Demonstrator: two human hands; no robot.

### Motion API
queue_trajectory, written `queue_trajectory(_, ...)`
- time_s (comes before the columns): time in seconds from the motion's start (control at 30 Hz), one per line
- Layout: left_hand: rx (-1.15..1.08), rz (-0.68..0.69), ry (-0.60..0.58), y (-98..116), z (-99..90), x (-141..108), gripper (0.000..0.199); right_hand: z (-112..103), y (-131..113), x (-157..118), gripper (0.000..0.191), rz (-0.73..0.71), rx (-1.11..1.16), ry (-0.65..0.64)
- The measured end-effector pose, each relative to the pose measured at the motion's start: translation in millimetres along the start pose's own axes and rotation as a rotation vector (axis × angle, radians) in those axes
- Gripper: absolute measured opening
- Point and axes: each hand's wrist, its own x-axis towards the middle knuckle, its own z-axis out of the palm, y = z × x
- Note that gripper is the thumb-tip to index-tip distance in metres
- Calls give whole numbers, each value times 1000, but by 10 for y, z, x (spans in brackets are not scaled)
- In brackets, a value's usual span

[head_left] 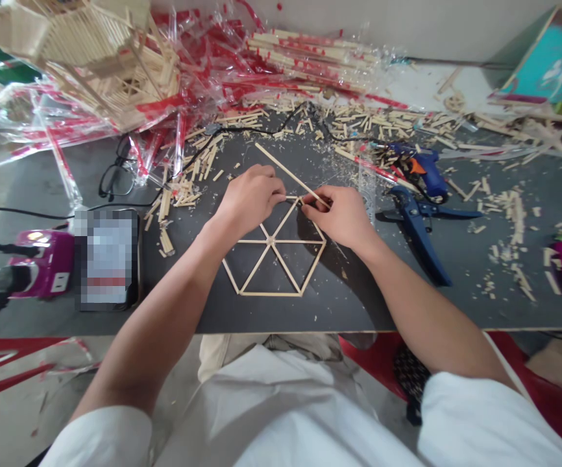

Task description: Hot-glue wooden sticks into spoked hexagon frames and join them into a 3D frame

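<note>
Worktable seen from the wearer's head, largest item to smallest. The dark table [261, 314] spans the view. On its far left stands a wooden model [86, 52], well apart from both hands. The frame [270, 240], a flat hexagon with spokes meeting at its centre, lies in front of the person, between the forearms. One of its sides faces the person, and the opposite side runs crosswise at the far edge, partly covered by the fingers.

To the right of the right hand lie a cutter [422, 240], its handles spread, and, beyond it, a glue gun [429, 172].

The right hand [342, 211] is closed in a narrow pinch on the near end of a loose stick [288, 170]. It sits just outside the frame's far right corner and is the nearer hand to that corner. The left hand [252, 198] reaches over the far left part of the frame, its fingertips drawn together at the far side; whether they grip that bar or merely rest by it cannot be told.

Key relation: from the right-hand grip, the stick's long axis runs away from the person and leftward, passing just beyond the far right corner. Its free end points out over the table past the left fingertips, oblique to the far side rather than parallel with it. Contact between stick and frame cannot be judged.

Smallest: offcuts [207, 155] strewn beyond the hands.
</note>
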Motion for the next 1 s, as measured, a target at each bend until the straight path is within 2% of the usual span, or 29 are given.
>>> queue_trajectory(0.8, 1, 30, 50, -8, 122, 19, 24, -13, -9, -6, 11, -11, -33, 8)
queue_trajectory(1.0, 7, 27, 59, 17, 120, 7, 23, 35, -11, -10, 12, -31, -60, 49)
